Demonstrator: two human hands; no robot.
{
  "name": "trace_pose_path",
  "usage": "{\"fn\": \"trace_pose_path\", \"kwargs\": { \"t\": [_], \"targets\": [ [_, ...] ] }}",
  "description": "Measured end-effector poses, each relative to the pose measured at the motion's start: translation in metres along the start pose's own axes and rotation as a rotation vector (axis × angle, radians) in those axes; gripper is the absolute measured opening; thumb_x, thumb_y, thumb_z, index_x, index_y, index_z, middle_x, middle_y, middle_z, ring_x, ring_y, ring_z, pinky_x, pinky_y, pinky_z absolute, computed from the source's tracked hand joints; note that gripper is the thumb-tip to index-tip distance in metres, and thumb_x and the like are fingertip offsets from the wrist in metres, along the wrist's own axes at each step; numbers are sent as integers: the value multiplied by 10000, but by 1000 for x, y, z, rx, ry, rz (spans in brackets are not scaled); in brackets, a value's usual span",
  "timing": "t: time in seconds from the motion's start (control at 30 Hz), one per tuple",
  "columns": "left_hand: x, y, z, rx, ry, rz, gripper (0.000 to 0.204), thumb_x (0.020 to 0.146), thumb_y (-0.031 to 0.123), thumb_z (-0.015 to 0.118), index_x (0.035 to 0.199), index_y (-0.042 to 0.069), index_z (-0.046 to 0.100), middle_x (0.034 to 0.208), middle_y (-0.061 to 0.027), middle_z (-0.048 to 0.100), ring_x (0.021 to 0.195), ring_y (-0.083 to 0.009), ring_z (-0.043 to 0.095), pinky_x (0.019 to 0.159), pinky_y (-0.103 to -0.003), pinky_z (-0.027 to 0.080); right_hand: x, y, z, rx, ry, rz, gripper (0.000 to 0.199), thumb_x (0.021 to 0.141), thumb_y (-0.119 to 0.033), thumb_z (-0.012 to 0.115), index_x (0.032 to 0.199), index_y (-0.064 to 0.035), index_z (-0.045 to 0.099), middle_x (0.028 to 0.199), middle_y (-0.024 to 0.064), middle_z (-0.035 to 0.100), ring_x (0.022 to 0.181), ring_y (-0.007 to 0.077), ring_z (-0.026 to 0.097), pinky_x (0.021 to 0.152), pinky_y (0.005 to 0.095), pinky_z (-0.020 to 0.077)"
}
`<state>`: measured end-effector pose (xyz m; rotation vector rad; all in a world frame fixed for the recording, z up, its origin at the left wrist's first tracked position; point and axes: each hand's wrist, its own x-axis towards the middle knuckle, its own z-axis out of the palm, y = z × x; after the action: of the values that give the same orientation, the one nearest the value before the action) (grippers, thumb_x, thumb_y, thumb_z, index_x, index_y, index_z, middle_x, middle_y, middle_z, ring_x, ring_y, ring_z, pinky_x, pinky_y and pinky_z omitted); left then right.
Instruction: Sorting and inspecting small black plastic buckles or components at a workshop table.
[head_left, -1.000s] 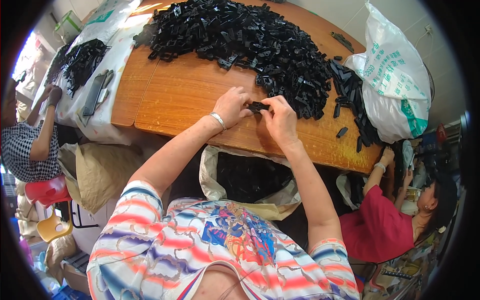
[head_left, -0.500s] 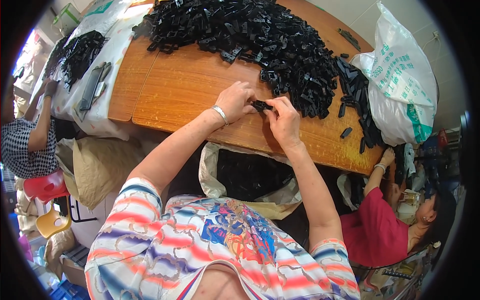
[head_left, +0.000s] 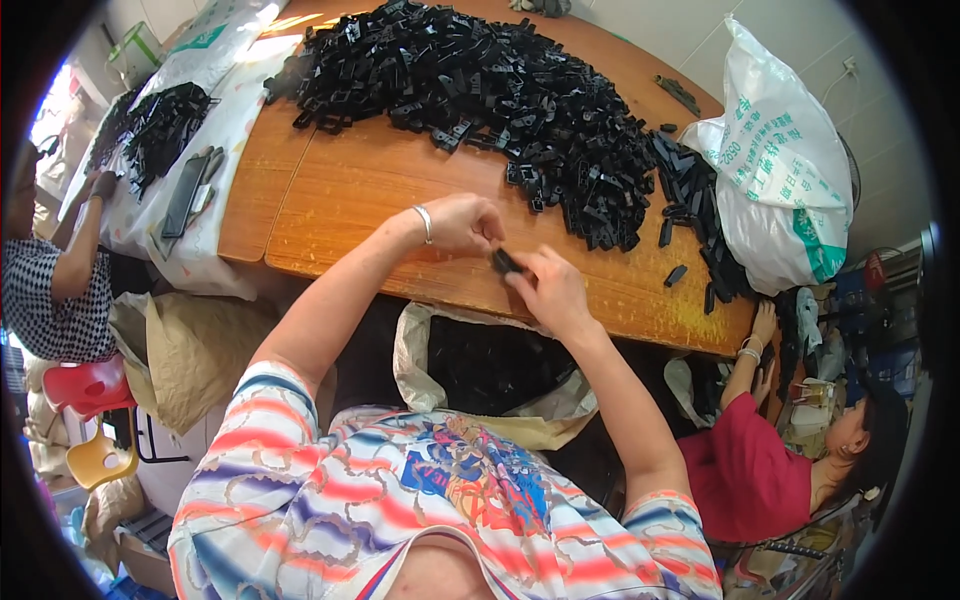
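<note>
Over the near edge of the wooden table, my right hand pinches a small, dark, oblong black plastic part between thumb and fingers. My left hand, with a bracelet at its wrist, is just beyond and left of the part. Its fingers are curled in and closed at the part's far end. They are slightly blurred, and what they grip is hidden. A large heap of black plastic parts lies beyond both hands.
Below the table edge hangs an open sack with black parts inside. Slim black pieces lie at right beside a white plastic bag. One person sits at right; another works at left by a smaller black pile.
Both hands have come slightly nearer to me, and the part has tilted. My left hand's fingers have curled in more. The view has shifted slightly.
</note>
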<state>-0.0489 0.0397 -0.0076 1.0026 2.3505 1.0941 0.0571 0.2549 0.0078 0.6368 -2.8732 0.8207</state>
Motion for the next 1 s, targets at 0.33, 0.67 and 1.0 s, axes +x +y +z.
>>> {"fn": "trace_pose_path", "kwargs": {
  "t": [0.33,0.67,1.0],
  "targets": [
    [62,-11,-2,502,605,115,304,783,53,705,1070,138,654,1081,-78,606,1088,-292,558,921,-380,501,59,28,-18,-141,263,45,366,793,-193,774,1125,-83,667,1009,134,634,860,335,670,727,418,544],
    [64,-18,-3,451,511,83,275,748,94,739,1002,90,636,1034,-97,611,1017,-308,573,899,-396,497,101,40,10,-236,302,74,390,815,-109,683,1195,-84,600,1038,176,630,874,390,674,749,457,561],
    [17,-13,-6,347,506,85,330,716,246,824,910,67,625,927,-124,636,935,-339,608,822,-421,496,51,2,9,589,-88,422,276,988,-186,491,1017,56,620,757,153,674,491,215,616,495,347,488]
  ]
}}
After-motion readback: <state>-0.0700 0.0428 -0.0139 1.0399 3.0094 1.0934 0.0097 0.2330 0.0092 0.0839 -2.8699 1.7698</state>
